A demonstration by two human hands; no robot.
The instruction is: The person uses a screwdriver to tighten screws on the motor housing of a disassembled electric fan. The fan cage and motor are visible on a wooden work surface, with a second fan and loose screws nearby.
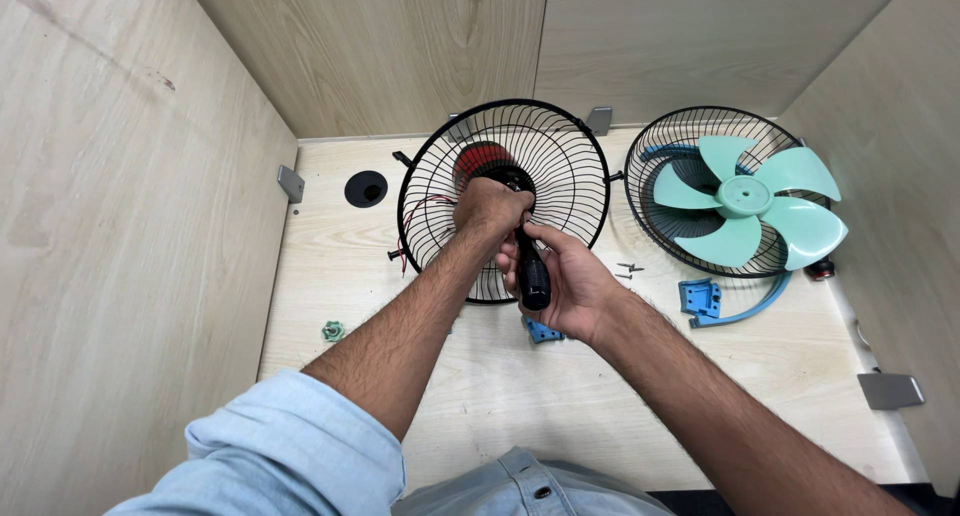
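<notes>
Near the counter's left front edge: a small green nut [333,330]. Toward the back, a round cable hole [366,189]. Centre-back: black wire fan guard [505,198] tilted up, red motor [480,162] behind it. Left hand [490,208] closed over the guard's hub. Right hand [560,281] wrapped tight around a black screwdriver handle [531,271], just below the left, tip toward the hub. Loose screws [628,270] just beside. Right-back corner: second guard [680,136] carrying mint fan blades [752,198]; blue bracket [702,299] at its front.

Table [480,396]: pale matt wood laminate. Fan guard [505,176]: black coated wire, prob. metal. Fan blade [745,198]: smooth mint plastic. Screwdriver handle [532,274]: glossy black plastic.
</notes>
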